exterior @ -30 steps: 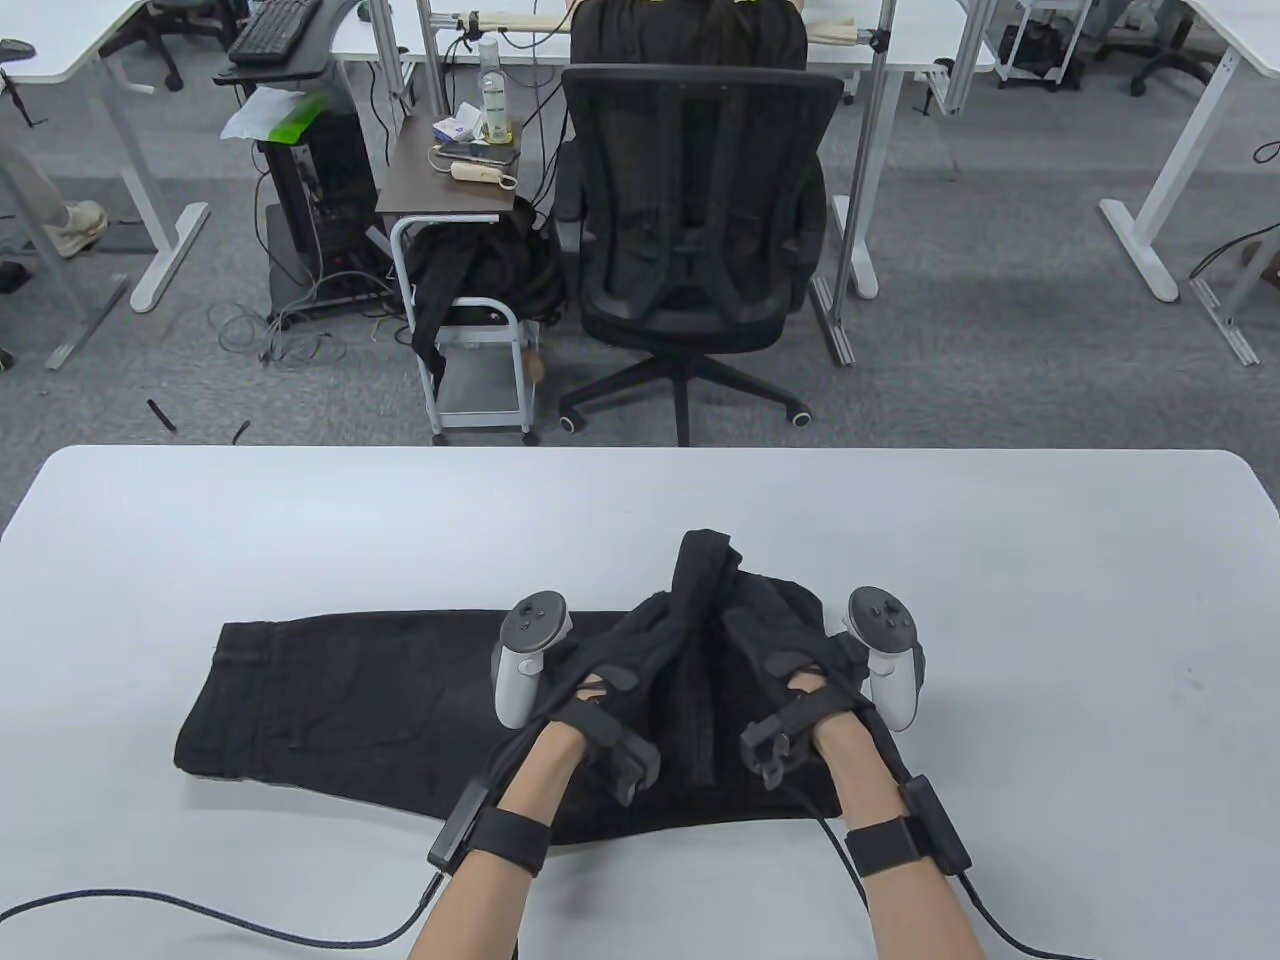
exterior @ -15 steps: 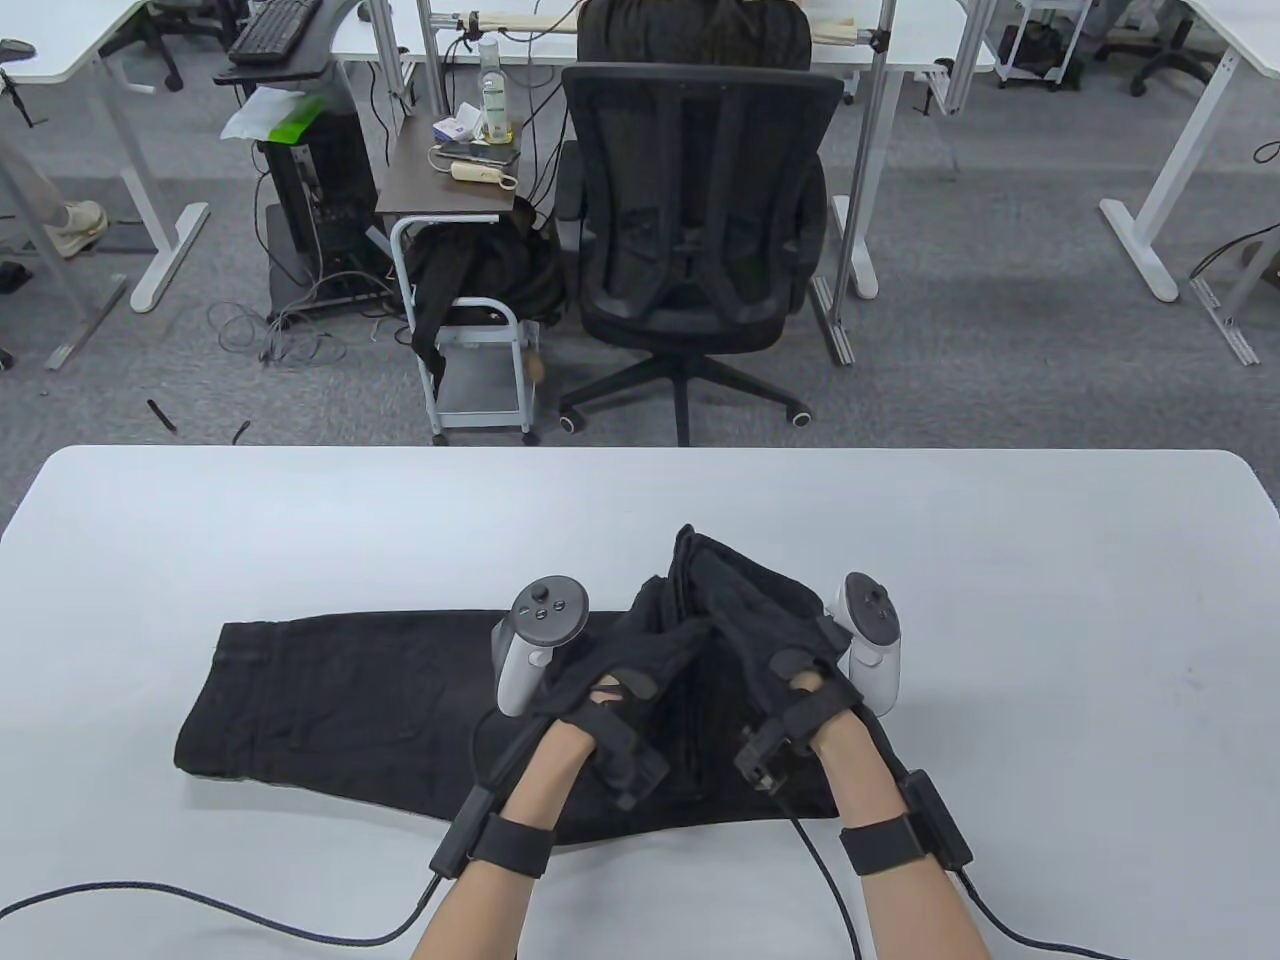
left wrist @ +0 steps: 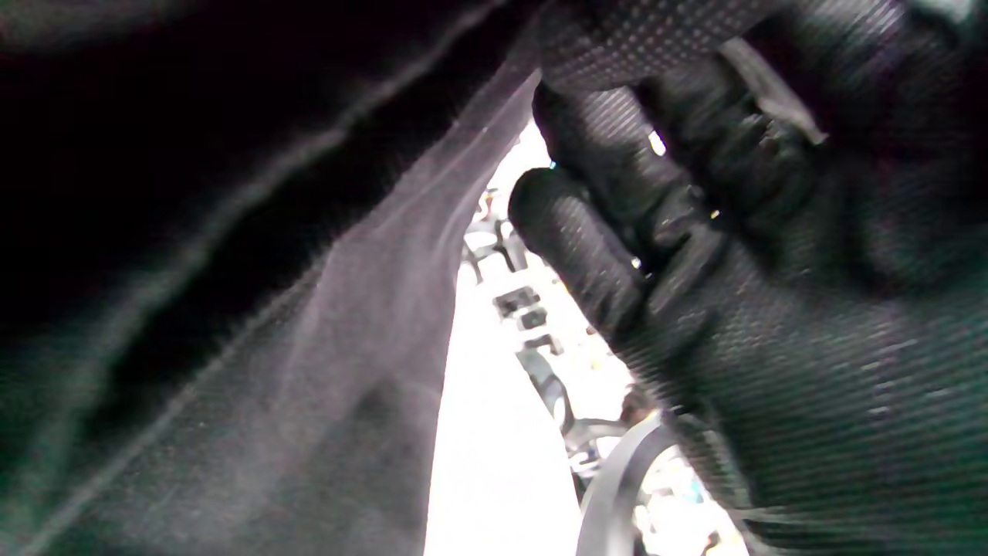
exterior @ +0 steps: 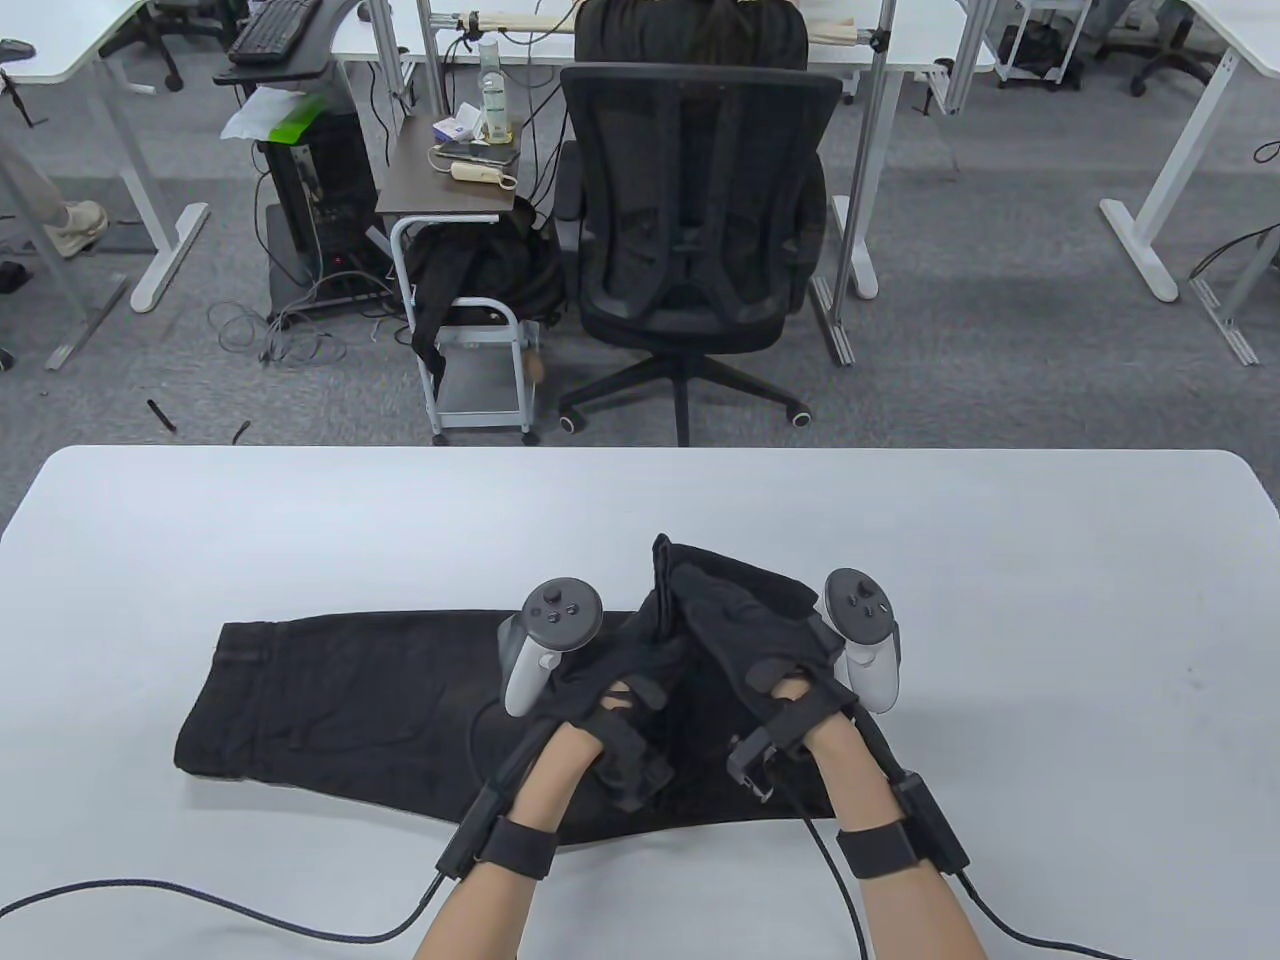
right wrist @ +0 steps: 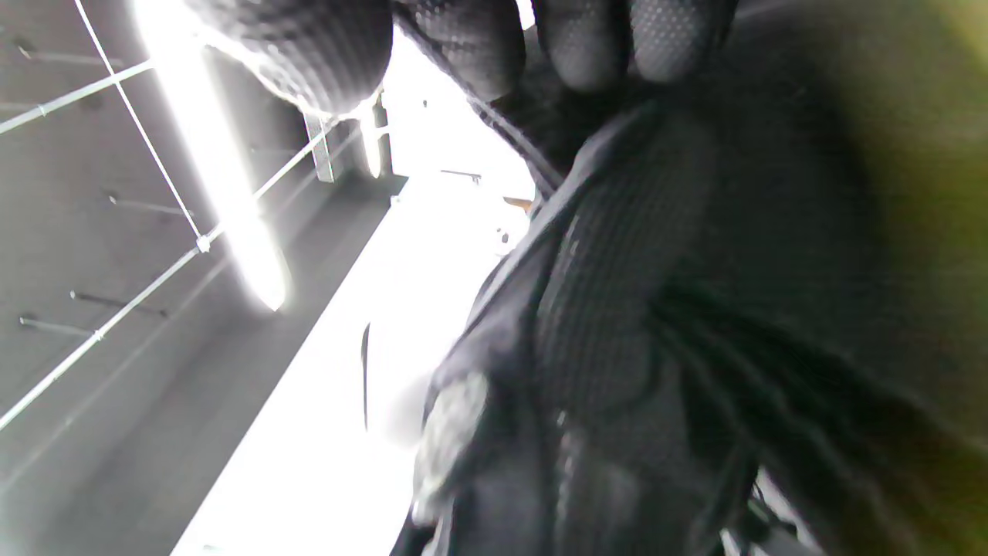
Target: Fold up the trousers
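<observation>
Black trousers lie across the near part of the white table, waistband end at the left. Their right end is lifted and bunched into a raised flap between my hands. My left hand grips the near-left side of the flap; in the left wrist view its fingers curl beside the dark cloth. My right hand grips the flap's right side; in the right wrist view its fingertips close over black fabric.
A black office chair stands beyond the table's far edge, with a small cart to its left. Cables run from both wrists off the near edge. Bare table lies to the right and behind the trousers.
Both hands have carried the lifted trouser end leftward and slightly farther from me; the raised flap has shifted left over the flat part.
</observation>
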Action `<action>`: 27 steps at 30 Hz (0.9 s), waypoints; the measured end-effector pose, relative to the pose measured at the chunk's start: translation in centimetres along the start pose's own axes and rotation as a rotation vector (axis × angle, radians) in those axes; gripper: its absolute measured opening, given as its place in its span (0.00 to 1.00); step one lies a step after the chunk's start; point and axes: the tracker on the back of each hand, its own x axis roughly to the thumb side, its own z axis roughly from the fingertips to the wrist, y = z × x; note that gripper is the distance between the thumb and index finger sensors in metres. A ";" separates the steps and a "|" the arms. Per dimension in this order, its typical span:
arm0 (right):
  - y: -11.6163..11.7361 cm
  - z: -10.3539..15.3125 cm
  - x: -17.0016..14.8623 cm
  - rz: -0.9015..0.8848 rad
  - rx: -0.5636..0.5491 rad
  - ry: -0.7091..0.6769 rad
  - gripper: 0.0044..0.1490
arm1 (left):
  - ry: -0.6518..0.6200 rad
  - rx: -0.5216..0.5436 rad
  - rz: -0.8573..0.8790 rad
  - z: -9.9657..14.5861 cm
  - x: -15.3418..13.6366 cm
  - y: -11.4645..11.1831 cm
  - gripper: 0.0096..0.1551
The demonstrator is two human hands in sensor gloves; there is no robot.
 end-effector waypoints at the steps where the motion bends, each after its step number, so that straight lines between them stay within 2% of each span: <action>1: -0.5 0.1 -0.2 0.006 -0.040 -0.010 0.44 | -0.015 0.005 0.013 0.2 0.4 0.3 0.40; 6: -1.9 0.1 -0.8 0.034 -0.138 0.004 0.47 | -0.081 0.041 0.039 1.7 2.7 1.8 0.40; 10: -2.7 0.1 -1.5 0.064 -0.168 0.033 0.48 | -0.108 0.081 0.057 3.1 4.3 3.8 0.40; 16: -3.4 0.0 -2.4 0.050 -0.181 0.062 0.48 | -0.082 0.184 -0.058 5.6 6.8 9.0 0.41; 20: -3.7 0.0 -2.9 0.044 -0.185 0.079 0.48 | -0.038 0.268 -0.123 7.9 8.0 13.2 0.40; 27: -3.7 -0.3 -3.5 0.042 -0.168 0.100 0.48 | 0.073 0.400 -0.177 11.1 7.1 19.9 0.40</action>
